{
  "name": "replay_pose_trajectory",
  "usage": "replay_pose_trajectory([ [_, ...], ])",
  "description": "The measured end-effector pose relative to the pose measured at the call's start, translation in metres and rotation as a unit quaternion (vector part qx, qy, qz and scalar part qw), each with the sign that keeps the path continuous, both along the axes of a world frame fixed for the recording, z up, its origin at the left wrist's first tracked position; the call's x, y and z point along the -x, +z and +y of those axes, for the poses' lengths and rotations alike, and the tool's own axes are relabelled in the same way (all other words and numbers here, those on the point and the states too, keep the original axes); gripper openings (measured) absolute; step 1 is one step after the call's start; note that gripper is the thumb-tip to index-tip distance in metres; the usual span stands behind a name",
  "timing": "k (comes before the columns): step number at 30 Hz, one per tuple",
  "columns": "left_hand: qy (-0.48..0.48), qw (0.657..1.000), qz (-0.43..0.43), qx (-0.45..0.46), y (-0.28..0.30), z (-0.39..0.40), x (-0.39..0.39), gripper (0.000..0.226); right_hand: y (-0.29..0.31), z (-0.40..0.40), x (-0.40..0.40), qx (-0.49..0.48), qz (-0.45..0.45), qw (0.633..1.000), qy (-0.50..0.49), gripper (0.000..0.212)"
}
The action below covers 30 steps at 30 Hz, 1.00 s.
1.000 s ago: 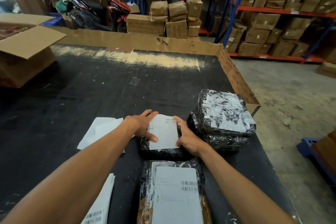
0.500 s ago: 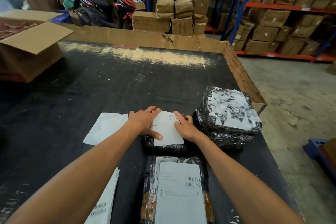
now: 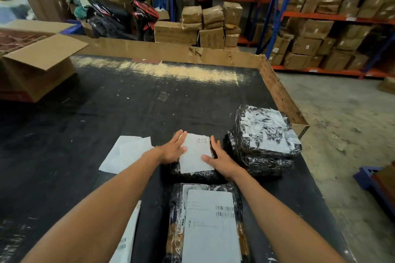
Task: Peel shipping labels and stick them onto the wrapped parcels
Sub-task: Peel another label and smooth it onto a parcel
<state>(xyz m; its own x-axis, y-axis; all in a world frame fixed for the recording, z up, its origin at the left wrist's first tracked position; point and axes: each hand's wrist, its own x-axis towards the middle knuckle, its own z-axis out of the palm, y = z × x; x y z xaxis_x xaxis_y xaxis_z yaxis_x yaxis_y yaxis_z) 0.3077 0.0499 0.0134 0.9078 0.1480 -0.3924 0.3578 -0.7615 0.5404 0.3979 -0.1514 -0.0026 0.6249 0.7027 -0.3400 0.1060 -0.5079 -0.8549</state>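
Both hands, left [image 3: 174, 150] and right [image 3: 220, 159], lie flat with straight fingers, pressing a white rectangular shipping label [image 3: 195, 152] onto a small black plastic-wrapped parcel [image 3: 192, 174] on the black desk [image 3: 106, 113]. The nearer wrapped parcel [image 3: 208, 226] and stacked parcels [image 3: 265, 141] already carry labels; loose label sheets [image 3: 126, 153] suggest more remain.

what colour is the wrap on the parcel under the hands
Black, glossy plastic wrap on the parcel, seen in the head view.
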Motion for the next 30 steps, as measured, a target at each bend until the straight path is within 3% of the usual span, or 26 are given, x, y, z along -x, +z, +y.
replay_pose_trajectory([
  [9,0.071,0.994,-0.053,0.06,-0.001,0.0,0.004,0.065,-0.006,-0.003,-0.004,-0.067,0.042,0.996,-0.046,0.098],
  [12,0.19,0.975,-0.076,0.087,-0.008,-0.004,0.006,0.077,0.001,0.0,-0.003,-0.02,0.041,0.999,-0.012,0.101],
  [15,0.283,0.942,-0.11,0.145,-0.017,-0.003,0.015,0.097,0.024,0.002,0.008,-0.011,0.03,0.999,0.003,0.086],
  [19,0.311,0.907,-0.223,0.175,-0.004,-0.004,0.023,0.073,0.034,0.007,0.017,-0.061,-0.063,0.996,-0.015,0.081],
  [26,0.28,0.875,-0.328,0.222,0.067,-0.019,0.069,0.043,0.098,-0.002,0.057,-0.155,-0.08,0.982,-0.075,0.071],
  [30,0.308,0.852,-0.359,0.222,0.1,-0.049,0.106,0.065,0.126,-0.025,0.087,-0.163,-0.068,0.977,-0.123,0.063],
])
